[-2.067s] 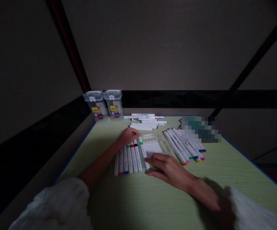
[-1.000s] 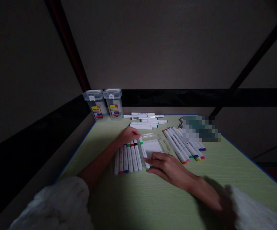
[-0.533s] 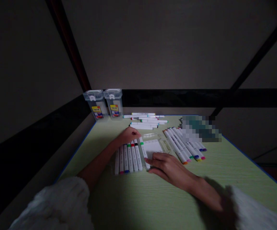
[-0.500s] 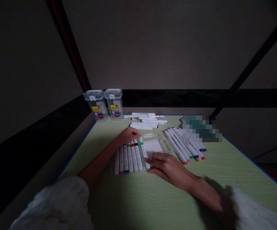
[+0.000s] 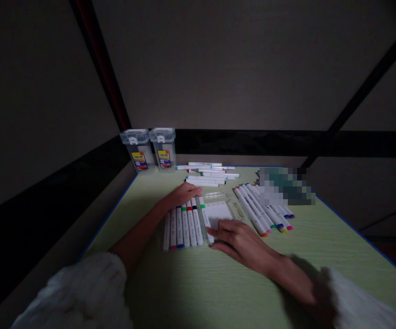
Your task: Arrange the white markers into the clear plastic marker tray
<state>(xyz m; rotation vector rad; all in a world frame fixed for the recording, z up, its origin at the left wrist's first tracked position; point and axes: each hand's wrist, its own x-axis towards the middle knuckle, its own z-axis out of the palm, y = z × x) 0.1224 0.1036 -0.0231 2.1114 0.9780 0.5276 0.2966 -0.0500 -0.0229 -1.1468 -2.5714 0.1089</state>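
A white marker with a green band lies at the right side of a row of white markers in a clear plastic case. My right hand is at that marker's near end, index finger on it and thumb close beside. My left hand is closed over the far ends of the row. Its fingertips reach the green-banded marker's top, and whatever they pinch is hidden. Just right of the marker is a white card within the clear case.
Two lidded clear boxes with yellow labels stand at the back left. Loose markers lie behind my left hand. Thicker markers are grouped on the right, near a pixelated item. A wall rises behind the table.
My left fingertips have stretched slightly to the right along the row's far edge. My right hand stays at the green-banded marker's near end. The markers look unmoved.
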